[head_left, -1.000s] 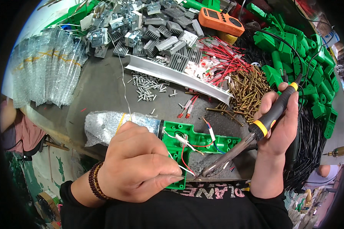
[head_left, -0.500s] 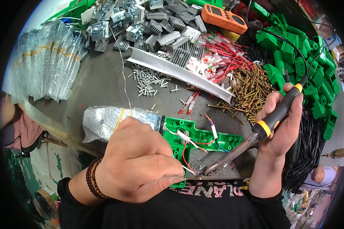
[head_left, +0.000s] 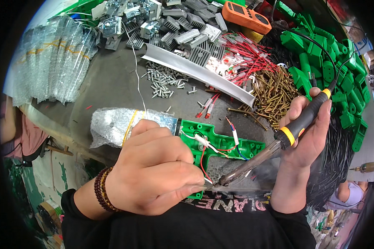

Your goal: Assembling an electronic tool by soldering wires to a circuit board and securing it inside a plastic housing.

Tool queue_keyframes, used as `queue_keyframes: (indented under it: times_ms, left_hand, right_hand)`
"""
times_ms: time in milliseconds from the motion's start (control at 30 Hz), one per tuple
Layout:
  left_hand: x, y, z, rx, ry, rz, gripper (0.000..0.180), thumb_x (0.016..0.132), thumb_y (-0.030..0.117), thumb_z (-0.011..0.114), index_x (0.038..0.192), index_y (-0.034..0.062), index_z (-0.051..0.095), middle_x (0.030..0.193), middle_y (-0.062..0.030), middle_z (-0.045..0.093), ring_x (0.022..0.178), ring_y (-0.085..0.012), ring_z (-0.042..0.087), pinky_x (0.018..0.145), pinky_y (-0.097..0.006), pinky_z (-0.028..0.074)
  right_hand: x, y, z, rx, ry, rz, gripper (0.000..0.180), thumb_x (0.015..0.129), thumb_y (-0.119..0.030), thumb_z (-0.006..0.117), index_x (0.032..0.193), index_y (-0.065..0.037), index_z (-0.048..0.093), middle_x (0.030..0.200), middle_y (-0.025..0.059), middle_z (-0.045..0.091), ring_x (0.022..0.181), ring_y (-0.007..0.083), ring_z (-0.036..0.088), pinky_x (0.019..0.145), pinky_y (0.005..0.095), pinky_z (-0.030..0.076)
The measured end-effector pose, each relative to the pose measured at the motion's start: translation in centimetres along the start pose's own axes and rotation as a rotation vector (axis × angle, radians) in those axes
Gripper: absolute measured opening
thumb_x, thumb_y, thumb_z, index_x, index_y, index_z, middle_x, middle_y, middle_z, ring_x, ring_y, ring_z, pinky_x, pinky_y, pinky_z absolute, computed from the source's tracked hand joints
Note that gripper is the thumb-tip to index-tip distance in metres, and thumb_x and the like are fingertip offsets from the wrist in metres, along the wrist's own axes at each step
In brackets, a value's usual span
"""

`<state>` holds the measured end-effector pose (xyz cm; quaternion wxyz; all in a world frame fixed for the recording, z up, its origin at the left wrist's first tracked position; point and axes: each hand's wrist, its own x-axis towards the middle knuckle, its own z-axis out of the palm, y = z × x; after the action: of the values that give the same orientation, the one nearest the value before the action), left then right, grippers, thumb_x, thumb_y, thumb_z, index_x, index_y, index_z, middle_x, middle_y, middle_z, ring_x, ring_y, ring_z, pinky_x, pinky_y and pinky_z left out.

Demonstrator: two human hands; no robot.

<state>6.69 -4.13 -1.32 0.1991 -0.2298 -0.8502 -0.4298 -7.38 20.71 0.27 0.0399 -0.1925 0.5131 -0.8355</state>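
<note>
A: Status on the hands?

B: My left hand [head_left: 153, 170] sits lower centre, fingers curled and pressed together, pinching something thin at the fingertips. Can't tell what; looks like a wire end or solder. My right hand [head_left: 305, 137] is at centre right, fist wrapped round the iron [head_left: 274, 147], a black grip with yellow bands. The tip slants down-left and ends right beside my left fingertips.

A: Where's the work?

B: Green housing [head_left: 220, 145], open side up, flat on the bench [head_left: 112, 83] at lower centre, between both hands. Left hand covers its near-left part. Red, white and blue wires [head_left: 214, 145] run inside it. Its left end butts against a part in bubble wrap [head_left: 112, 124].

A: Around it?

B: Silver screws [head_left: 164, 81] loose at upper centre. A grey strip [head_left: 195, 70] runs diagonally past them. Brass screws [head_left: 274, 91] piled at upper right, red leads [head_left: 245, 62] just above those. Grey heat sinks [head_left: 183, 29] along the top, orange meter [head_left: 246, 16] beside them. Green parts [head_left: 332, 66] heaped far right, black cables [head_left: 336, 166] below them. Clear bagged bundles [head_left: 50, 62] upper left.
</note>
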Motion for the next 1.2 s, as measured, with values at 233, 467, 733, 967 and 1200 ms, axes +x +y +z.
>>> queue_keyframes:
  times_ms: [233,467,733,967,1200]
  left_hand:
    - [0.34,0.26,-0.12,-0.008,-0.025,0.013,0.017,0.07,0.018,0.081,0.082,0.0169,0.069,0.078,0.0051,0.056,0.066,-0.017,0.051,0.069,-0.034,0.033]
    - [0.41,0.2,-0.09,-0.022,-0.049,0.013,0.023,0.066,0.013,0.083,0.083,0.0155,0.068,0.078,0.0037,0.056,0.068,-0.018,0.053,0.069,-0.034,0.034]
    - [0.18,-0.1,-0.06,-0.039,-0.05,0.019,0.011,0.075,0.017,0.08,0.082,0.0166,0.071,0.078,0.0032,0.056,0.067,-0.0181,0.053,0.068,-0.034,0.036]
    - [0.45,-0.11,0.01,-0.089,-0.05,0.045,0.024,0.067,0.01,0.082,0.086,0.0122,0.069,0.081,0.0012,0.058,0.069,-0.0189,0.055,0.066,-0.034,0.035]
    - [0.39,-0.22,0.19,-0.094,-0.034,0.044,0.022,0.068,0.009,0.08,0.086,0.0118,0.069,0.081,0.0012,0.058,0.068,-0.0186,0.055,0.066,-0.033,0.034]
  right_hand:
    - [0.02,0.08,-0.09,0.023,-0.008,-0.003,0.039,0.109,-0.038,0.031,0.125,-0.006,0.044,0.077,0.0165,0.059,0.039,0.0103,0.043,0.035,0.0212,0.035]
    - [-0.14,-0.03,0.0,-0.009,-0.001,0.006,0.038,0.109,-0.038,0.031,0.125,-0.006,0.044,0.077,0.0162,0.059,0.038,0.0103,0.042,0.035,0.021,0.035]
    - [-0.12,-0.1,0.03,-0.005,0.013,-0.015,0.037,0.109,-0.037,0.031,0.126,-0.007,0.045,0.078,0.0159,0.059,0.038,0.0093,0.039,0.035,0.0205,0.034]
    - [-0.15,-0.05,0.24,-0.037,0.038,-0.023,0.037,0.109,-0.038,0.031,0.126,-0.008,0.045,0.077,0.0148,0.058,0.039,0.0094,0.039,0.036,0.0212,0.035]
    - [-0.06,-0.02,0.13,-0.001,0.016,-0.026,0.037,0.109,-0.038,0.031,0.126,-0.008,0.045,0.078,0.0143,0.057,0.039,0.01,0.039,0.037,0.022,0.035]
